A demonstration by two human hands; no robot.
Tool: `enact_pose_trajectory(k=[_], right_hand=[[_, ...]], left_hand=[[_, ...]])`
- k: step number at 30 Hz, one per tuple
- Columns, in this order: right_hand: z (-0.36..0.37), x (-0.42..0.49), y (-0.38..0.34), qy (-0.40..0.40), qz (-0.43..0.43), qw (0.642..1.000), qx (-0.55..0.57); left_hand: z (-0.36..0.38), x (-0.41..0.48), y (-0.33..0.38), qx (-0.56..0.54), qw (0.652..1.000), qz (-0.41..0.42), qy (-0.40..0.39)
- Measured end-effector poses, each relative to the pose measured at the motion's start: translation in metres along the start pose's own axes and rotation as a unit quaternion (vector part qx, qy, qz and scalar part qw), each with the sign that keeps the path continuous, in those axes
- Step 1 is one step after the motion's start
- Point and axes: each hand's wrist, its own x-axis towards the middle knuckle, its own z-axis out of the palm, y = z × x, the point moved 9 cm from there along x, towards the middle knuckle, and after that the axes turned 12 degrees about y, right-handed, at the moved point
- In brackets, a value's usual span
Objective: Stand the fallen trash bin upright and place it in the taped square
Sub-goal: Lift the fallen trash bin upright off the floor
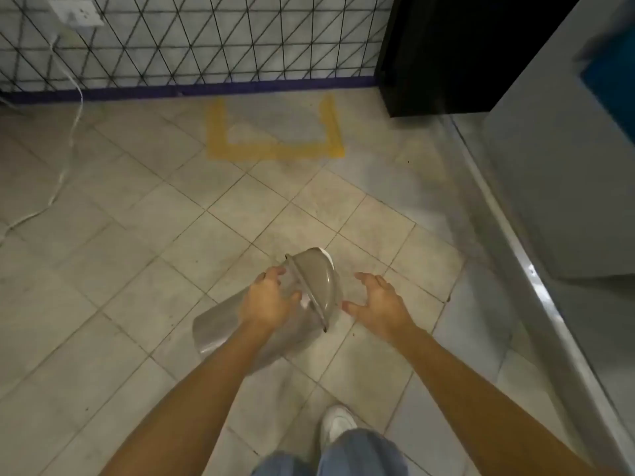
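Observation:
A grey plastic trash bin (220,329) with a swing lid lies tilted on its side on the tiled floor, lid end pointing up and away from me. My left hand (269,298) grips the bin just below the lid rim. Just right of the lid, my right hand (376,300) hovers with fingers spread and touches nothing. The yellow taped square (275,149) is marked on the floor farther ahead, against the wall, with nothing inside it.
A wire grid covers the wall (206,39) behind the square. A white cable (65,159) trails over the floor at the left. A black cabinet (443,53) and a grey unit (563,166) with a metal sill stand at the right. My white shoe (338,424) is below.

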Motion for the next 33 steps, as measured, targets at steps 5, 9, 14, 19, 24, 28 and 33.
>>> enact_pose_trajectory(k=[5, 9, 14, 19, 24, 28, 33], right_hand=[[0.070, 0.033, 0.028, -0.001, 0.016, 0.999, 0.049], [0.110, 0.057, 0.046, -0.001, 0.023, 0.998, 0.063], [0.140, 0.067, 0.056, -0.017, 0.019, 0.996, 0.082], [0.147, 0.069, 0.054, 0.005, 0.012, 0.988, 0.152], [0.152, 0.070, 0.058, -0.019, 0.019, 0.980, 0.195], [0.159, 0.069, 0.065, -0.072, 0.035, 0.972, 0.220], [0.176, 0.070, 0.090, -0.133, 0.101, 0.969, 0.184]], left_hand=[[0.051, 0.037, -0.021, -0.033, 0.999, 0.009, 0.020], [0.081, 0.061, -0.028, -0.062, 0.997, -0.004, 0.037], [0.099, 0.069, -0.031, -0.082, 0.994, -0.020, 0.073], [0.107, 0.068, -0.032, -0.102, 0.990, -0.054, 0.084], [0.111, 0.074, -0.029, -0.135, 0.983, -0.103, 0.072], [0.105, 0.076, -0.036, -0.183, 0.973, -0.121, 0.071], [0.086, 0.083, -0.050, -0.228, 0.962, -0.134, 0.067]])
